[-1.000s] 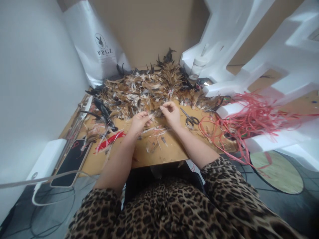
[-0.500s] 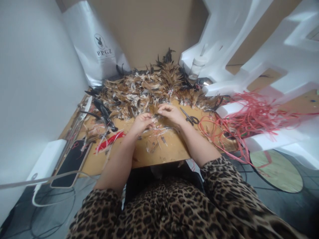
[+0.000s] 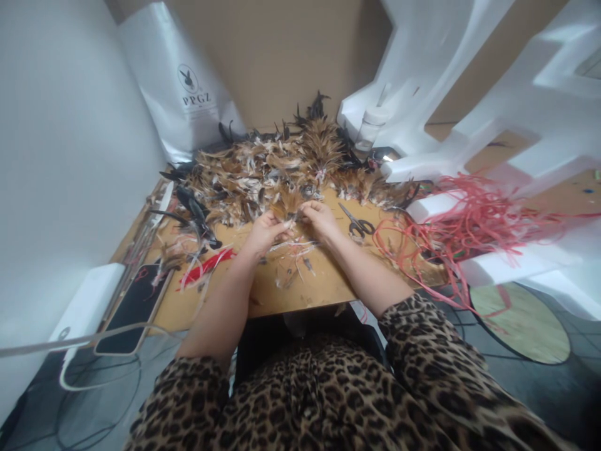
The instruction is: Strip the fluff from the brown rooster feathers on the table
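My left hand (image 3: 268, 232) is closed on the base of a small fan of brown feathers (image 3: 285, 203), held low over the wooden table (image 3: 319, 279). Close beside it on the right, my right hand (image 3: 320, 219) has its fingertips pinched at the edge of the same feathers; what lies between them is too small to make out. A big pile of brown and black feathers (image 3: 253, 166) spreads just beyond both hands. Scissors (image 3: 357, 222) with dark handles lie to the right of my right hand. Feather scraps (image 3: 298, 266) litter the tabletop below my hands.
Pink-red ribbon strips (image 3: 488, 216) tangle over white foam pieces (image 3: 502, 266) at right. At left lie a phone (image 3: 134, 307), a white power strip (image 3: 89, 307) with a cable, and red strips (image 3: 206, 268). Behind stand a white bag (image 3: 173, 81) and a clear bottle (image 3: 370, 128).
My right hand has moved slightly down and right, away from the left. The brown feathers in my left hand now show more fully, fanned upward.
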Demonstrator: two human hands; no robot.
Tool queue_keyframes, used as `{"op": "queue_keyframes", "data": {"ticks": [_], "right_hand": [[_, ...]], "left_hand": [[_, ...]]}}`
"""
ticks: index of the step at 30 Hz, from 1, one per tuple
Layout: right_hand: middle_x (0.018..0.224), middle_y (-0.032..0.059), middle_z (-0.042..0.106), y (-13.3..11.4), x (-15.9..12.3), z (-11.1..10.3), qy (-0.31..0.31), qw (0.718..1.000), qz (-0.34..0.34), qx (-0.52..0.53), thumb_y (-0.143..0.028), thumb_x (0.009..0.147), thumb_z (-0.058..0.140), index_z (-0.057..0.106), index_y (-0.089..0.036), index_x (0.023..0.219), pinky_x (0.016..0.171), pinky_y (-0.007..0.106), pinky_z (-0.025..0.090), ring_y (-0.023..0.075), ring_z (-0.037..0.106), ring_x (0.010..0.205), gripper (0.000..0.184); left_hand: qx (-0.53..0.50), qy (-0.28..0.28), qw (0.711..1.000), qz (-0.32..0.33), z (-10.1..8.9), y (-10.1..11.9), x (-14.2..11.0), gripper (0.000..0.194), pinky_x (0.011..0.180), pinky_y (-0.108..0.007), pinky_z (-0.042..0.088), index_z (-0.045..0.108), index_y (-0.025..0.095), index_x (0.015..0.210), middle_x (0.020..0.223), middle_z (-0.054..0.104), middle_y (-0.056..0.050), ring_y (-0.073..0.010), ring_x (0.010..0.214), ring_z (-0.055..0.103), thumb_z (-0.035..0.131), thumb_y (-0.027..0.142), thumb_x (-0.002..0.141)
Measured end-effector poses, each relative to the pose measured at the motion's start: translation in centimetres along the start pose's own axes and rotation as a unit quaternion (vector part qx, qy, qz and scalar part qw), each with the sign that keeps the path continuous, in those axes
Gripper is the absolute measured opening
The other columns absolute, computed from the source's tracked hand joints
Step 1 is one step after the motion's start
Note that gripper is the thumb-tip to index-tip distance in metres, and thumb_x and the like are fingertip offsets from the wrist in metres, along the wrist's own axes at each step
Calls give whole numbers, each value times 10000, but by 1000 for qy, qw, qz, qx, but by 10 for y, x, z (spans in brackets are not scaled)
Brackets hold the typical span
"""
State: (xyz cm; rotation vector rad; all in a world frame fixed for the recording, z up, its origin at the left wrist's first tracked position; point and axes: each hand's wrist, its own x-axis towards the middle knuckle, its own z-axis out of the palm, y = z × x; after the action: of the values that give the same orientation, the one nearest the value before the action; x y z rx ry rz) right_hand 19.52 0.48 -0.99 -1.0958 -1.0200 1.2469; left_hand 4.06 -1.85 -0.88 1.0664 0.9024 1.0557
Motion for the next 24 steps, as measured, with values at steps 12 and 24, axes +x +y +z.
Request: {"op": "queue_keyframes", "data": {"ticks": [12,24], "right_hand": [[623,-20,581,-7,1,-9,7,999,32,34,-523,578,686,564,-165,663,511,190,364,72,523,565,387],[575,-34,604,-11,-18,8,-98,994,-15,-44,-274,601,658,586,-151,707,607,225,418,82,531,538,178]], "left_hand": [[-79,24,997,-12,-6,4,3,346,462,-128,426,484,143,753,734,667,-20,-64,545,610,761,232,568],[-10,22,999,-21,-1,-1,2,373,463,-161,468,526,123,777,696,669,-30,-101,526,627,778,276,550]]}}
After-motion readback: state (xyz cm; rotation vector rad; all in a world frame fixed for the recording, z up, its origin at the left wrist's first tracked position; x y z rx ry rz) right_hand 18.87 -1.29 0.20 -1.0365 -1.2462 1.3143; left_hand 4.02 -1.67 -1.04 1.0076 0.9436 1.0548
